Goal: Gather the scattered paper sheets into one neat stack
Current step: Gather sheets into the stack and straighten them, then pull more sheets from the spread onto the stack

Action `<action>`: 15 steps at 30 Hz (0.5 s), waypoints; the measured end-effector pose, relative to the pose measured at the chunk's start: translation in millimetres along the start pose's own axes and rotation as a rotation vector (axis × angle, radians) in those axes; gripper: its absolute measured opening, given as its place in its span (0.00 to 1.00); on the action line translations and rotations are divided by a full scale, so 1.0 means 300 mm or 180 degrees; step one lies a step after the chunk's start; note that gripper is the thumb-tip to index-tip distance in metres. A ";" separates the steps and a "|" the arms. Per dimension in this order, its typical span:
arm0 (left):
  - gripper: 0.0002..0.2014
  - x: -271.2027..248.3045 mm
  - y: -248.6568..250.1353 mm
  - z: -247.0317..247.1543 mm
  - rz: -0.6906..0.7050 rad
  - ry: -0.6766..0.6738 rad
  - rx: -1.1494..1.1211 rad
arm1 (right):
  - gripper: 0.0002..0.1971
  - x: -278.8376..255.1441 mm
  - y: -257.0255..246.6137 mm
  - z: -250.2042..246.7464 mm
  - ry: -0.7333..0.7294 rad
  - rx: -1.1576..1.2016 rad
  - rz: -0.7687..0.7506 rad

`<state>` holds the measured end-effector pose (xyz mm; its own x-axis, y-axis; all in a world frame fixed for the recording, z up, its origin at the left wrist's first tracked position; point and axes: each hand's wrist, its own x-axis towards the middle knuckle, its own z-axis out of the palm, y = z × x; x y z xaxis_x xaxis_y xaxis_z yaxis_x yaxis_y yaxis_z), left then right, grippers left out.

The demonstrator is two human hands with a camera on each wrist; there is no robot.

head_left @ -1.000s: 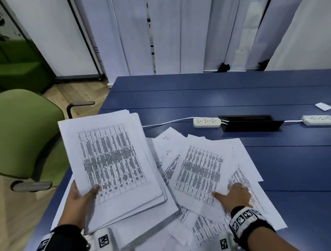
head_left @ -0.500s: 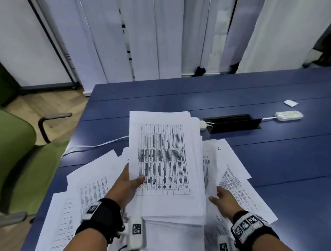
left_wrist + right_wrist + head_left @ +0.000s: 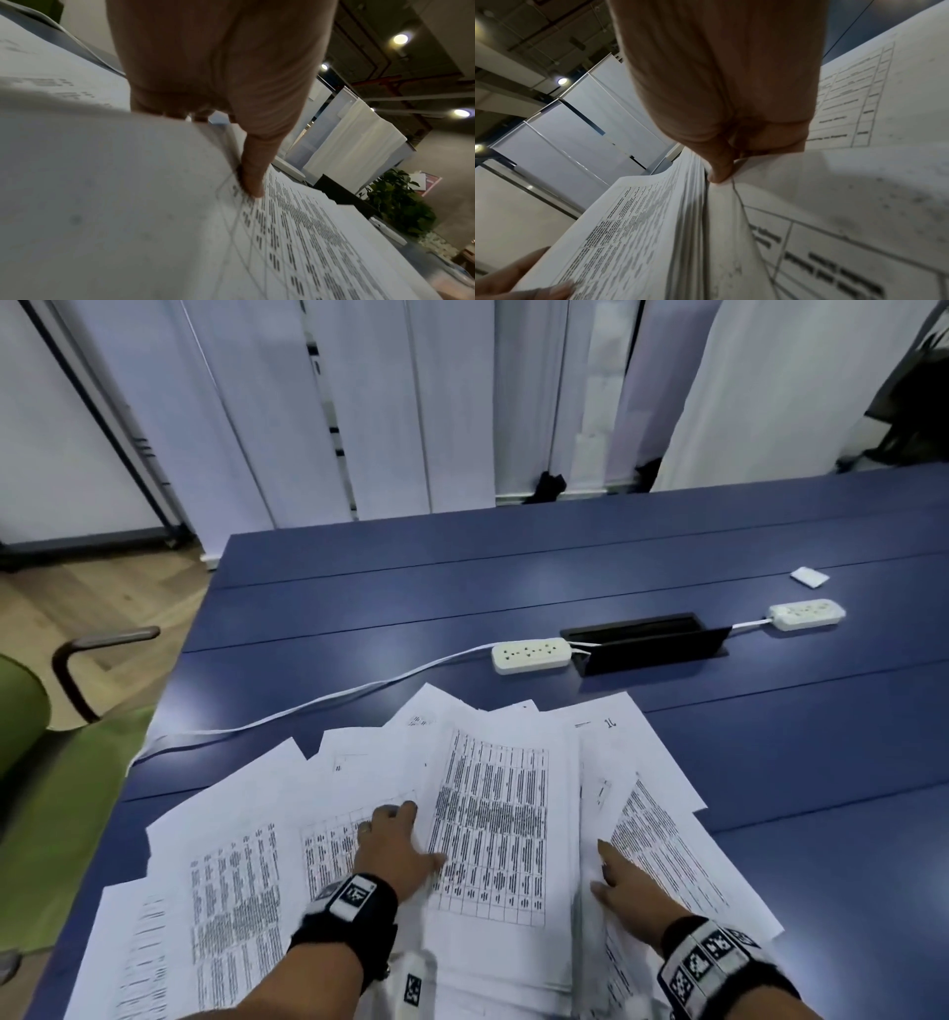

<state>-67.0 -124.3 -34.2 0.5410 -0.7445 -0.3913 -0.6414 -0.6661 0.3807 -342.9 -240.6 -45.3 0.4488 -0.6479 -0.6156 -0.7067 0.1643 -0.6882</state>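
Observation:
A thick stack of printed sheets (image 3: 493, 819) lies on the blue table (image 3: 513, 588), on top of other loose sheets. My left hand (image 3: 395, 839) lies at the stack's left edge with its fingers flat on a loose sheet and its thumb (image 3: 253, 182) resting on the stack's top page (image 3: 295, 233). My right hand (image 3: 624, 883) is against the stack's right edge (image 3: 693, 223), with a straight finger along it. A sheet hides the other fingertips in the right wrist view. More printed sheets fan out to the left (image 3: 231, 891) and to the right (image 3: 662, 845).
Two white power strips (image 3: 531, 656) (image 3: 806, 613) flank a black cable box (image 3: 647, 642) behind the papers, and a white cable (image 3: 318, 706) trails left to the table edge. A small white item (image 3: 809, 576) lies far right. A green chair (image 3: 31, 762) stands at the left.
The stack, earlier held up in my left hand, now lies on the scattered sheets. My left fingers have come out from under it; the right hand stays by its right edge.

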 end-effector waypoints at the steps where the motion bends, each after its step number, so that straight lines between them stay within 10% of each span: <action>1: 0.35 0.005 0.001 -0.006 0.0090 -0.0049 -0.0348 | 0.31 0.004 0.000 0.001 0.0002 -0.0019 0.0020; 5: 0.24 0.006 0.007 -0.020 0.0327 -0.0375 -0.1879 | 0.32 0.017 0.002 -0.008 0.0024 -0.0112 0.0101; 15: 0.10 -0.028 0.022 -0.026 -0.0004 0.0006 -0.2396 | 0.25 0.003 0.007 -0.043 -0.0097 0.0279 0.0073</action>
<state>-71.5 -122.8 -21.9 0.5428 -0.7433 -0.3910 -0.0960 -0.5174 0.8503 -351.1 -250.4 -42.2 0.4504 -0.6205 -0.6420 -0.6670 0.2441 -0.7039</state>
